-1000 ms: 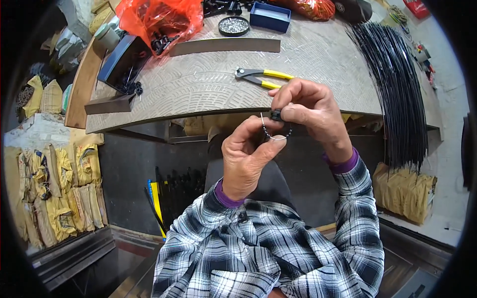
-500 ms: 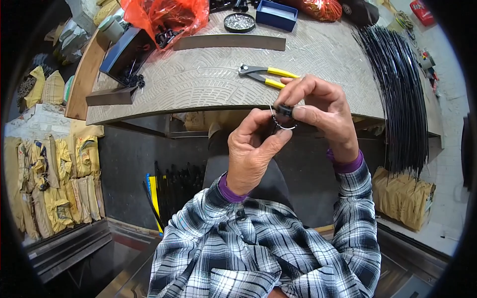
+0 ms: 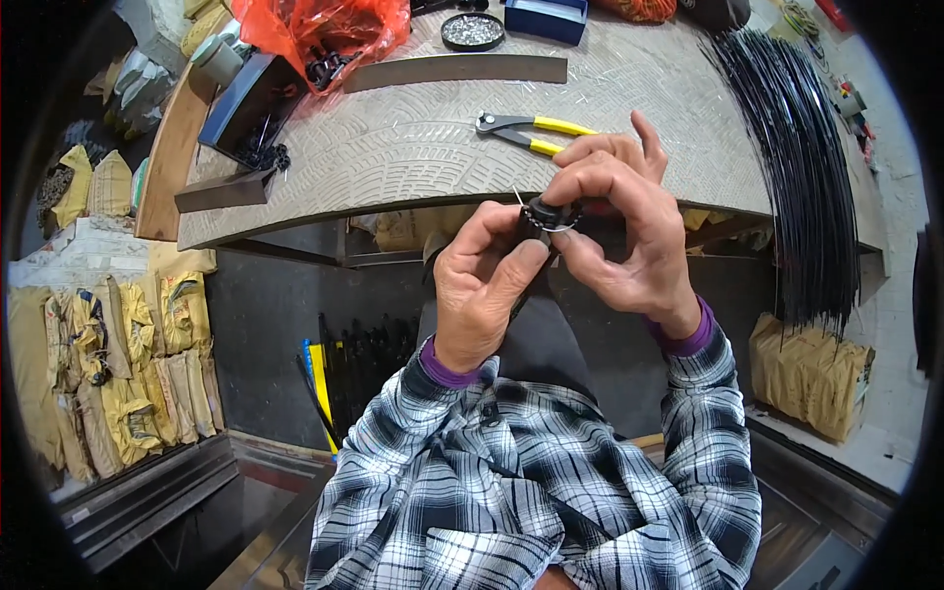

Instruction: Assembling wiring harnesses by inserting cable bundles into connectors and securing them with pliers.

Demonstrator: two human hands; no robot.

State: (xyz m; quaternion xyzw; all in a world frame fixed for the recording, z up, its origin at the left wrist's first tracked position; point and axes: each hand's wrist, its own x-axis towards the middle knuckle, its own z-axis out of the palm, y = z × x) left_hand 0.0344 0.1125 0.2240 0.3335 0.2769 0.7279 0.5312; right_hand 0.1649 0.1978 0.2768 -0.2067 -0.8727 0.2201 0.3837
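Note:
Just in front of the table edge, both hands meet at a small black round part (image 3: pixel 547 213) with a thin pale wire or ring around its lower side. My left hand (image 3: pixel 480 287) pinches it from the left and below, thumb and forefinger closed. On the other side, my right hand (image 3: pixel 634 231) grips it between curled forefinger and thumb, its other fingers raised. The fingers cover much of the part, so its exact kind is unclear. Just beyond the right hand, end-cutting pliers (image 3: pixel 513 129) with yellow handles lie on the table.
The patterned table (image 3: pixel 393 162) bears a metal strip (image 3: pixel 457 71), a round dish of small shiny pieces (image 3: pixel 473 32), a blue box (image 3: pixel 546 22) and a red plastic bag (image 3: pixel 324 39). A bundle of long black rods (image 3: pixel 801 167) overhangs the right side. Sacks (image 3: pixel 133 364) stand left.
Both hands have shifted slightly left with the black part. My right fingers have curled further around it, with the rear fingers lifting. The pliers have not been moved.

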